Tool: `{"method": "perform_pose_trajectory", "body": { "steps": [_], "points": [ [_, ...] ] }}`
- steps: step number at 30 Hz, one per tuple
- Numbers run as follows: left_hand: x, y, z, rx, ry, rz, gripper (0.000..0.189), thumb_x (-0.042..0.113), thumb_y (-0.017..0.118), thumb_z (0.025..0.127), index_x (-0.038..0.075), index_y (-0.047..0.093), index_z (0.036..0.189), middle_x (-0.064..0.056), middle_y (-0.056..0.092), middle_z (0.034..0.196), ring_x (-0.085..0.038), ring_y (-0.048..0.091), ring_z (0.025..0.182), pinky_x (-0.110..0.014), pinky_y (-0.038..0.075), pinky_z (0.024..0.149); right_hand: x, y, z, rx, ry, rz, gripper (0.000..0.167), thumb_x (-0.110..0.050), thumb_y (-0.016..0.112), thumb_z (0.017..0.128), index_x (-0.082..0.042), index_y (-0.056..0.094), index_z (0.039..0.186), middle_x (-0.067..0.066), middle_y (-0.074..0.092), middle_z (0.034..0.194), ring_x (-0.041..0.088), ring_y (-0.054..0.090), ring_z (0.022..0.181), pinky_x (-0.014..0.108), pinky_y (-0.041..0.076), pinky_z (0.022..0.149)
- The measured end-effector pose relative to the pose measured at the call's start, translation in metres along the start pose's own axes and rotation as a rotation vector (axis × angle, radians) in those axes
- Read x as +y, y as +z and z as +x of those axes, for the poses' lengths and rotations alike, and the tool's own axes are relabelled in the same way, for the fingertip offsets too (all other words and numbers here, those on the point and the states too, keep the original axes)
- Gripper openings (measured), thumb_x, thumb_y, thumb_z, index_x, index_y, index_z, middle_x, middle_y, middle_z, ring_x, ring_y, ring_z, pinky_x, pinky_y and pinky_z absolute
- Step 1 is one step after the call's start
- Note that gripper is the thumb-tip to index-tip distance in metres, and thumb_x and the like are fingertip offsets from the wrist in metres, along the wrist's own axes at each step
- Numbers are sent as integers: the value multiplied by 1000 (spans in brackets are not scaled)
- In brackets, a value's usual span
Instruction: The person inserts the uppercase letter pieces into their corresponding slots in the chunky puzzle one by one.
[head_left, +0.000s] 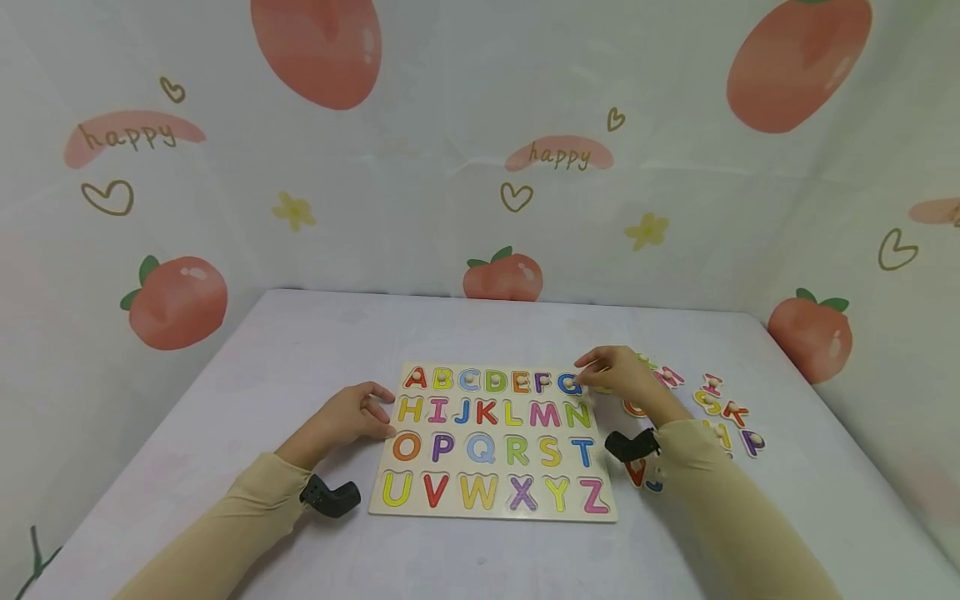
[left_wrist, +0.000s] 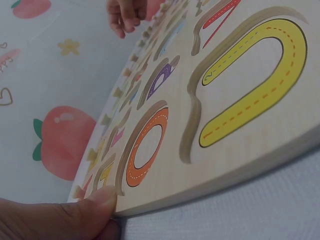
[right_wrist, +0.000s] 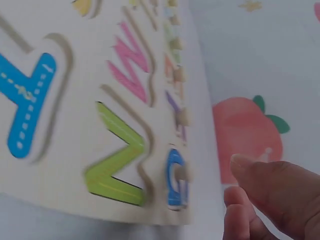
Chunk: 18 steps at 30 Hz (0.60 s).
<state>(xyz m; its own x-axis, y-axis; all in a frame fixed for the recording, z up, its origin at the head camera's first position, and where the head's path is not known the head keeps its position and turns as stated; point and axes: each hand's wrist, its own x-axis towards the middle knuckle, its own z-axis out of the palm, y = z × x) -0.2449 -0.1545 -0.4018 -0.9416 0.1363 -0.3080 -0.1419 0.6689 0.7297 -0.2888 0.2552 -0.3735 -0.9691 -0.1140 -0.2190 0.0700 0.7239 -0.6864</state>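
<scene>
A wooden alphabet puzzle board (head_left: 495,425) lies flat before me. Knobbed letter pieces fill its top row, from the A piece (head_left: 415,378) to the blue G piece (head_left: 570,383); the lower rows show printed recesses. My left hand (head_left: 352,414) rests at the board's left edge, its thumb (left_wrist: 102,197) touching the rim near the orange O recess (left_wrist: 147,150). At the top right corner is my right hand (head_left: 617,372), relaxed beside the G piece. In the right wrist view, its thumb (right_wrist: 245,167) and fingers are apart from the G knob (right_wrist: 184,173), holding nothing.
Loose letter pieces lie right of the board, among them a red K (head_left: 735,413), a purple P (head_left: 752,442) and a pink M (head_left: 669,377). Some are partly hidden under my right arm. A printed cloth backdrop (head_left: 420,208) rises behind the white table (head_left: 315,333).
</scene>
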Motion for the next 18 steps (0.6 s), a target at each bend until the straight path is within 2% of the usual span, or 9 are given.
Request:
{"method": "perform_pose_trajectory", "body": {
  "steps": [8,18],
  "points": [
    [1,-1,-1,-1,-3,11,52,11,80,75,1,57,120,-5,66,84,-18,57,75,-29,44,68,15,-37,-9,8,-40,31,39,-24,65,92,-3,60,124,13,65,108,30,58,99,35,47,81],
    [2,0,-2,-4,-8,12,52,11,80,75,1,56,121,-5,67,85,-18,58,76,-30,45,69,46,-68,-27,67,-14,42,51,-34,61,94,0,54,132,23,60,123,35,54,109,41,43,84]
  ]
}}
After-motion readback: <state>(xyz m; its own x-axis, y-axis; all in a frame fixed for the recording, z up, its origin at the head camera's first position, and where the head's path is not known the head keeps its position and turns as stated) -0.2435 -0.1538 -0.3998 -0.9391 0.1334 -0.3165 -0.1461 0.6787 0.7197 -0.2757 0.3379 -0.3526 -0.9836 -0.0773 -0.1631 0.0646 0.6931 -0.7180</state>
